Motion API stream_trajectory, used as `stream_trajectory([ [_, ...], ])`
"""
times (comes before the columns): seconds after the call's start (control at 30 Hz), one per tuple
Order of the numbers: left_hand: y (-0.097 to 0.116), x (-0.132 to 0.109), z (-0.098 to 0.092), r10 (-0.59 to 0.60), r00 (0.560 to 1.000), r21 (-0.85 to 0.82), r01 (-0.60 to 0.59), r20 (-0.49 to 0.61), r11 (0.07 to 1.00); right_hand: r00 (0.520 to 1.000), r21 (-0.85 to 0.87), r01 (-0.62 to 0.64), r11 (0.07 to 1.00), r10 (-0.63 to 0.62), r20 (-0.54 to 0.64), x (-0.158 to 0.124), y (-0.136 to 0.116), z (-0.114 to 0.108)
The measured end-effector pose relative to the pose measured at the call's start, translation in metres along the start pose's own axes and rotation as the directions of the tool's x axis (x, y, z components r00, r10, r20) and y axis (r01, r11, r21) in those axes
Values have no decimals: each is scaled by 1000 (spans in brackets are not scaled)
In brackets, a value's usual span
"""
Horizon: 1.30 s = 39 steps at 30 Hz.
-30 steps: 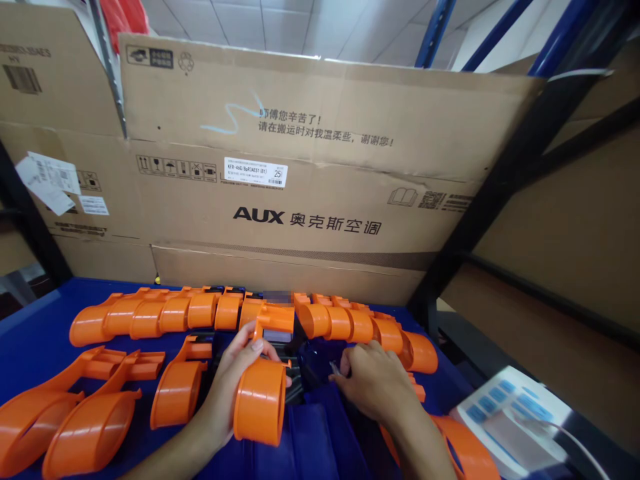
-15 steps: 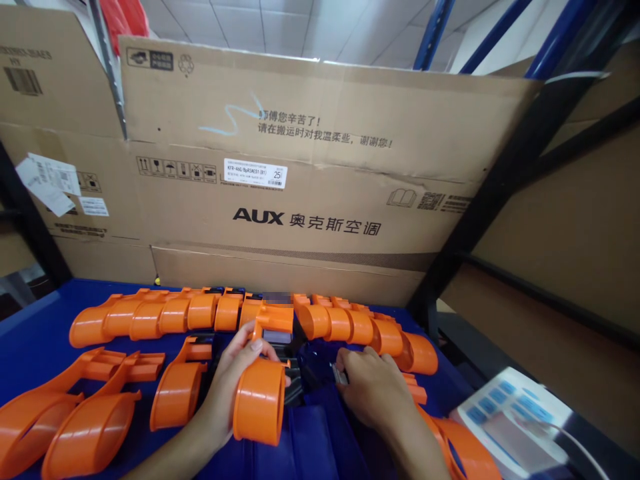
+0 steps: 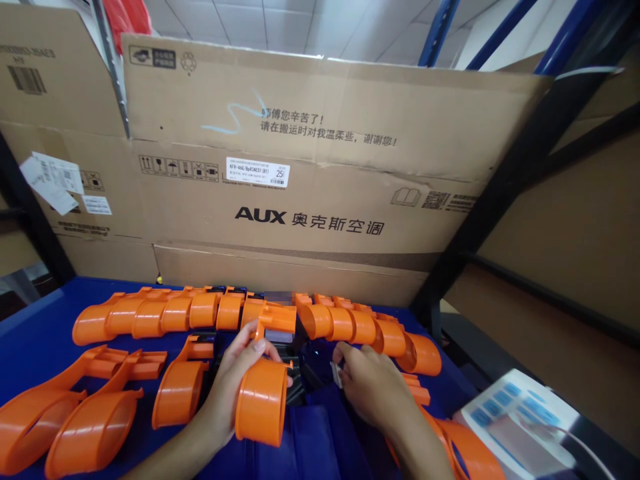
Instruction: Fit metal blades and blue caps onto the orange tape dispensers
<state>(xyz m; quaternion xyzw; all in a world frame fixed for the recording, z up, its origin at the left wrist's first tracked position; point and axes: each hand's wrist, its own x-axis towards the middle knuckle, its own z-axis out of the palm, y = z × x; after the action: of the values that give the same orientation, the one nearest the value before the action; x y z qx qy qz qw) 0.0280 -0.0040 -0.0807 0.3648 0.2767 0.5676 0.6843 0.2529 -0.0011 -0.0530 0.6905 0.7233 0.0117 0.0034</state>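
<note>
My left hand (image 3: 239, 373) is closed around an orange plastic holder (image 3: 261, 408), which has a wide ring at its lower end and a short bracket at the top. Right of it, my right hand (image 3: 373, 383) pinches a small flat greyish piece (image 3: 337, 375); what kind of piece it is I cannot make out. Between the hands lie dark blue plastic (image 3: 313, 430) and some black parts (image 3: 296, 377), partly covered by the holder and fingers. One more orange holder (image 3: 181, 392) lies just left of my left wrist.
Several orange holders (image 3: 175, 313) line the back of the blue surface (image 3: 30, 320), with more (image 3: 90, 430) at the front left. At the right stands a white device with blue keys (image 3: 515, 413) and a cable. Behind rises a cardboard sheet (image 3: 320, 200); a black post (image 3: 480, 213) slants at the right.
Both hands keep nearly the same place and hold. The right fingers have shifted slightly with the small piece, and the whole view has moved a little.
</note>
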Motion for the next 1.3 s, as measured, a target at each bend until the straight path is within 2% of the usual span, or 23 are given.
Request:
stream_trajectory([
  [0.13, -3, -1, -2, -10, 1000, -3, 10, -4, 1000, 1000, 25, 2, 1000, -2, -12, 1, 2, 0],
  [0.27, -2, 0, -2, -7, 1000, -18, 7, 17, 1000, 999, -33, -30, 999, 32, 41, 0, 3, -2],
  [0.63, -2, -4, -3, -5, 1000, -14, 5, 9, 1000, 991, -6, 52, 999, -51, 123, -1, 1, 2],
  [1.3, 3, -4, 2, -15, 1000, -29, 15, 12, 999, 997, 4, 24, 1000, -24, 70, 0, -3, 2],
])
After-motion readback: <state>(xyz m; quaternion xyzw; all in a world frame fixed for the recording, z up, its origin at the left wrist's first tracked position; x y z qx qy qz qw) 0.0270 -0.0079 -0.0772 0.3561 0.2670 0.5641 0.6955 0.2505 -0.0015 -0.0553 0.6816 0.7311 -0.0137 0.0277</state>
